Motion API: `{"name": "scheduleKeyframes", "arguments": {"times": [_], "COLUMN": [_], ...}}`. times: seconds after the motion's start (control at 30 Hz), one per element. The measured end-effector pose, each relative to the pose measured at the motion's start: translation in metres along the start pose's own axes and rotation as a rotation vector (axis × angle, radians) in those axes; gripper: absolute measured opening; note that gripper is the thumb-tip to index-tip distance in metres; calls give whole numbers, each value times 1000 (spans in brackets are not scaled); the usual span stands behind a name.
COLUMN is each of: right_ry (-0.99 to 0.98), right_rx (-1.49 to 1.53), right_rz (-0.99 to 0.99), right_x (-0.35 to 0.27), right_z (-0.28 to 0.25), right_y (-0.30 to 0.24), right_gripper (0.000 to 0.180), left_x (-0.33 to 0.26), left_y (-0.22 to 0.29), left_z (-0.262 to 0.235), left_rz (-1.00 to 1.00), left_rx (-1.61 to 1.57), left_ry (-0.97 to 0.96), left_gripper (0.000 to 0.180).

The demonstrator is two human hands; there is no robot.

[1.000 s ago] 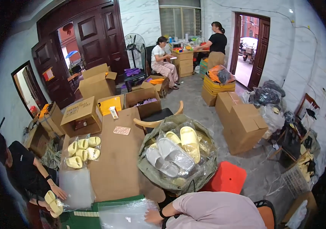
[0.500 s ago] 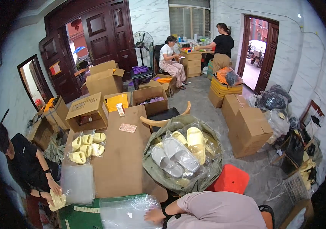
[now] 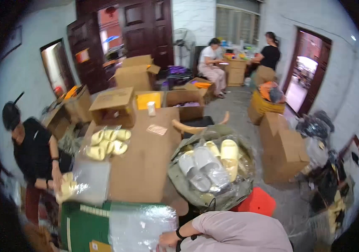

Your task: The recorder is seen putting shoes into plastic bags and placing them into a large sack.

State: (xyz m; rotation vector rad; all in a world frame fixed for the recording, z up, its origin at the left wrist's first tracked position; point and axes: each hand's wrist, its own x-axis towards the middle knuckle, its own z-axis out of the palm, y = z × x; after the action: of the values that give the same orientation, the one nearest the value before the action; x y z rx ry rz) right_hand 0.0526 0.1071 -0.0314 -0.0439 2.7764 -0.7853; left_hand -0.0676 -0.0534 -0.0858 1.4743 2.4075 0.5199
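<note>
My right hand (image 3: 169, 239), below a black wristband and a short pink sleeve, is at the lower edge on a clear plastic bag (image 3: 139, 222). Its fingers are bent down and look closed on the bag; the picture's edge cuts off their tips. The bag lies on a green mat (image 3: 82, 220) with pale markings. My left hand is out of view. Right of the mat stands an olive sack (image 3: 179, 172) holding wrapped grey slippers (image 3: 209, 166) and yellow slippers (image 3: 230, 157).
At the left a co-worker (image 3: 34, 147) handles a pale yellow slipper (image 3: 67, 187) beside clear bags (image 3: 89, 180). Several wrapped yellow slippers (image 3: 108, 143) lie on the brown table (image 3: 139, 164). A red seat (image 3: 257, 201) and cardboard boxes (image 3: 282, 151) stand at the right.
My view has shifted, so the room sits further right. My right hand has gone from lying flat to bent fingers on the bag. The co-worker's slipper is now over the clear bags.
</note>
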Motion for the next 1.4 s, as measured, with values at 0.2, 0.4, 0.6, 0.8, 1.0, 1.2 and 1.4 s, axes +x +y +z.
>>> {"name": "scheduleKeyframes", "arguments": {"times": [0.2,0.4,0.6,0.8,1.0,1.2,1.4], "right_ry": [134,209,16,348,175,-100,-25], "right_rx": [330,882,786,502,-65,-189,-101], "right_rz": [61,78,-131,-66,238,158,218], "right_x": [10,24,72,76,58,49,50], "right_z": [-28,-22,-22,-15,-2,13,10], "right_y": [-21,-23,-49,-37,-38,-31,-24], "right_gripper": [68,64,61,63,77,73,61], "left_x": [-16,-70,-108,-125,-154,-159,-133], "left_y": [9,31,23,-3,-39,-80,-129], "left_z": [-13,-58,-75,-121,-120,-135,-156], "left_rz": [-41,-406,-550,-714,-996,-1125,-1116], "left_rx": [-395,-599,-348,-401,-341,-347,-1027], "left_ry": [170,308,434,583,727,823,956], "left_gripper": [38,30,34,35,44,65,72]}}
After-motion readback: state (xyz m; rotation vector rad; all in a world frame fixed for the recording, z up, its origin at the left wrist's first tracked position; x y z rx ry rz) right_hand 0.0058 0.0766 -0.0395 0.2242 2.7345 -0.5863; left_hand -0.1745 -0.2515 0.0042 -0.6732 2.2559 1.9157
